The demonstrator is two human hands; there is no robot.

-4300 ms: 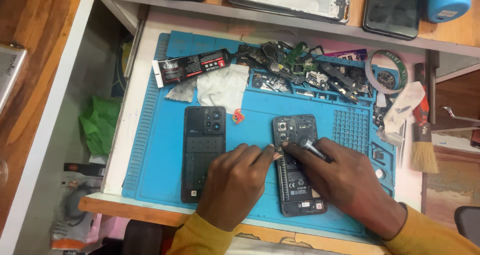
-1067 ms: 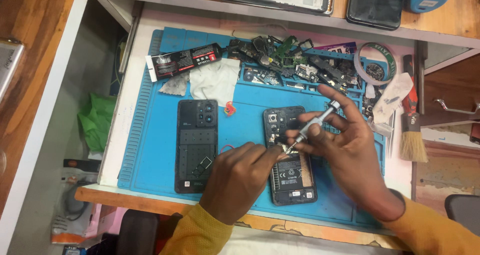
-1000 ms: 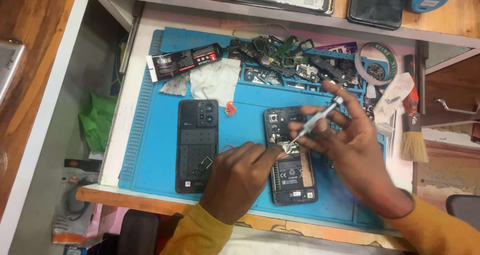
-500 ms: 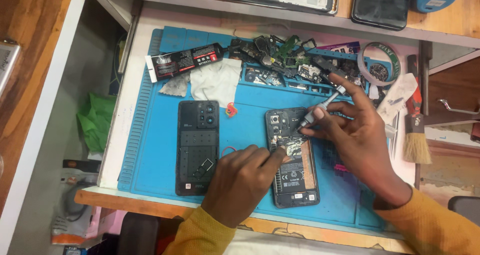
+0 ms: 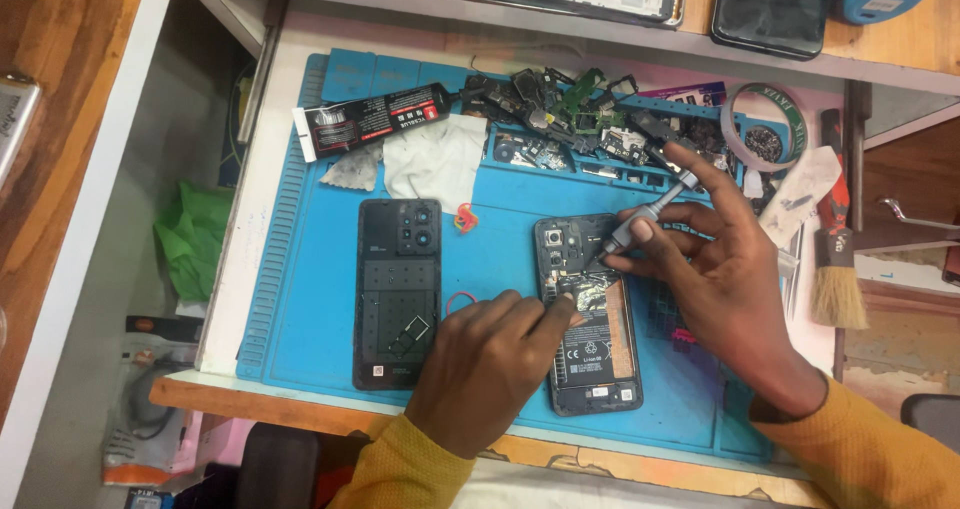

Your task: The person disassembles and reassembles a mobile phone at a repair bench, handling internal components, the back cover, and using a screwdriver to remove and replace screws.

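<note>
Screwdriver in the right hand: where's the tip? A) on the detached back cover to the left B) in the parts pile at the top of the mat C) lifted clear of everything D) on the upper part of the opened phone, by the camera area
D: the screwdriver in the right hand slants down to the upper part of the opened phone, beside its camera area, while the left hand rests against the phone.

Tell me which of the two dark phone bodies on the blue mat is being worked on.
The right-hand opened phone, battery exposed: left hand steadies it, right hand holds a screwdriver to it. The back cover lies untouched.
</note>
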